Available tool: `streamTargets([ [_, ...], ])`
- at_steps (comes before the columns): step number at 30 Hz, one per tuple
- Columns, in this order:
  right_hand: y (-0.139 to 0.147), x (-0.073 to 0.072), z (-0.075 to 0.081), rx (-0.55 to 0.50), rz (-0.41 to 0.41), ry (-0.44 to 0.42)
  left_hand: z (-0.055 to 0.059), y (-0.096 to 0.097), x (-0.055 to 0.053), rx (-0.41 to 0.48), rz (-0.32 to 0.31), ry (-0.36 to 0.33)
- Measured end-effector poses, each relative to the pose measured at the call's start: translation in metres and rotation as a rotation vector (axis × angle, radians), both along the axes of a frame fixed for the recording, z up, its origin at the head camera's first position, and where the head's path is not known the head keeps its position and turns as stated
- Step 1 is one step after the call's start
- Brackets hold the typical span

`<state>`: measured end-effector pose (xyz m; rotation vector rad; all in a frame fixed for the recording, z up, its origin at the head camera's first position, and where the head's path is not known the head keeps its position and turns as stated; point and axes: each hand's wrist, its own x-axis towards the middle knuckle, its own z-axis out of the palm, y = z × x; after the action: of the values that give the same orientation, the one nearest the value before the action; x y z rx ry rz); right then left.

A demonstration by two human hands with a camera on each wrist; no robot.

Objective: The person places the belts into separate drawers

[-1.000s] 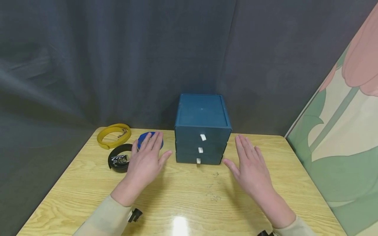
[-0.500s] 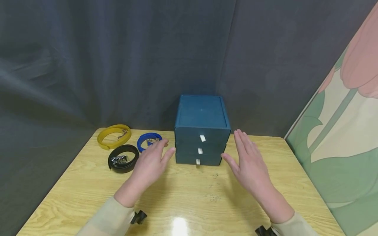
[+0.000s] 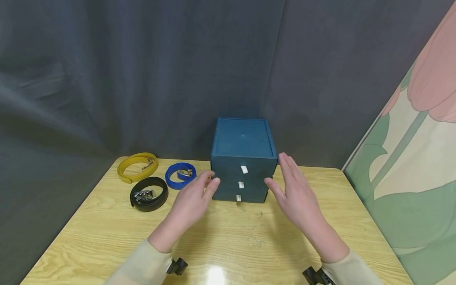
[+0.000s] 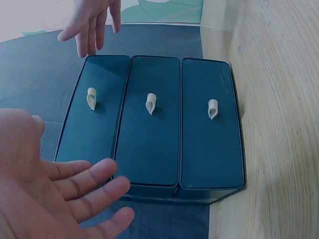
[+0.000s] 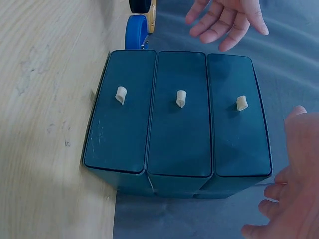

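Note:
A dark blue cabinet (image 3: 244, 138) with three drawers, each with a small white pull tab (image 3: 244, 170), stands at the back of the table. In front of its left side hovers my left hand (image 3: 192, 200), fingers loosely bent with nothing in them. My right hand (image 3: 299, 196) is held by its right side, fingers extended and holding nothing. The left wrist view shows the left hand (image 4: 75, 194) apart from the drawer fronts, palm up to the camera. In the right wrist view the right hand (image 5: 299, 174) is beside the cabinet. All drawers are closed.
Left of the cabinet lie three coiled belts: a yellow belt (image 3: 124, 168), a black belt (image 3: 162, 198) and a blue belt (image 3: 172, 184), with metal buckles. A dark curtain (image 3: 178, 79) hangs behind the wooden table (image 3: 89, 229). A floral panel (image 3: 420, 166) is at right.
My left hand has moved right, away from over the belts and towards the cabinet, its fingers bending. The right hand has shifted slightly left and up. The belts and drawers stay as they were.

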<state>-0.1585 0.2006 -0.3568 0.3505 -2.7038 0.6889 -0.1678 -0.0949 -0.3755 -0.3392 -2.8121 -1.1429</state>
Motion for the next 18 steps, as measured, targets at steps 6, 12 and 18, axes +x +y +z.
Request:
streamTargets([
  [6,-0.004,-0.004,0.006,-0.006,0.008,-0.007,0.002,0.004,0.003,0.056,-0.033,-0.003],
  [12,-0.005,-0.013,0.016,-0.011,0.029,-0.001,0.001,0.010,0.003,0.175,-0.068,0.000],
  [18,-0.008,-0.024,0.024,-0.009,0.052,-0.021,0.003,0.022,0.002,0.300,-0.060,-0.035],
])
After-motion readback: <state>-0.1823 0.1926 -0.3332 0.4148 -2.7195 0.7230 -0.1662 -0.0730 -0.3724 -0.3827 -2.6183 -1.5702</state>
